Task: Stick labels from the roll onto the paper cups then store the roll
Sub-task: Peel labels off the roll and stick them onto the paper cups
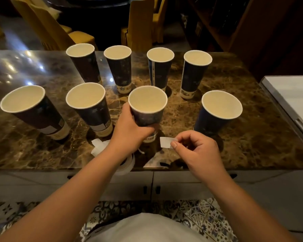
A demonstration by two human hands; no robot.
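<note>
Right hand [198, 151] pinches one white label [165, 142] between thumb and fingers [174, 144]. Left hand [129, 126] wraps fingers around a cup [147, 109]. Eight cups stand on the bench [252, 137].

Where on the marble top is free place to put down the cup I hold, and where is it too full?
Bare marble shows at the far left corner, left of the back row of cups, and along the right side between the front right cup and the white tray. It is crowded between the two cup rows and near the label roll, by the left hand.
</note>
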